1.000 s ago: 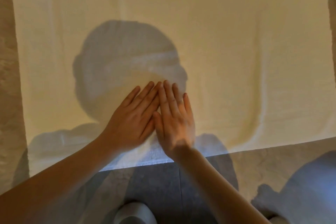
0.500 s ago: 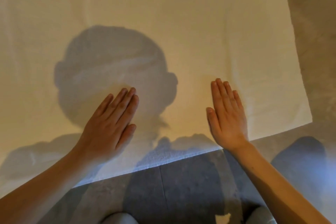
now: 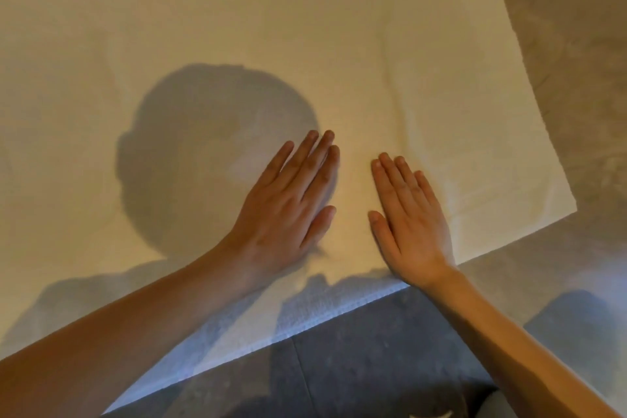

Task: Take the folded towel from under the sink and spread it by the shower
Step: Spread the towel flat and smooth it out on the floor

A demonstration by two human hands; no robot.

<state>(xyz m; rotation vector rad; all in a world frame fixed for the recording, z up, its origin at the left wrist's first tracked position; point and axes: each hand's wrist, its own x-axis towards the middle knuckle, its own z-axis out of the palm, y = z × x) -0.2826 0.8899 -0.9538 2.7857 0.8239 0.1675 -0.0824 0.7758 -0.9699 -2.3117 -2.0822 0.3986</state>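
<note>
The towel (image 3: 339,44) lies flat on the floor (image 3: 576,27), long axis left to right; both hands, left (image 3: 288,210) and right (image 3: 410,224), rest flat, unclenched, near its near-right edge

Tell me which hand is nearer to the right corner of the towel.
Right. The right hand lies flat on the towel closer to that corner; the left hand lies flat farther left.

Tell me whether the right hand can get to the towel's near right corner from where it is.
Probably yes. The right hand lies flat on the towel, and only bare towel lies between it and the near right corner; nothing blocks a sideways sweep.
</note>
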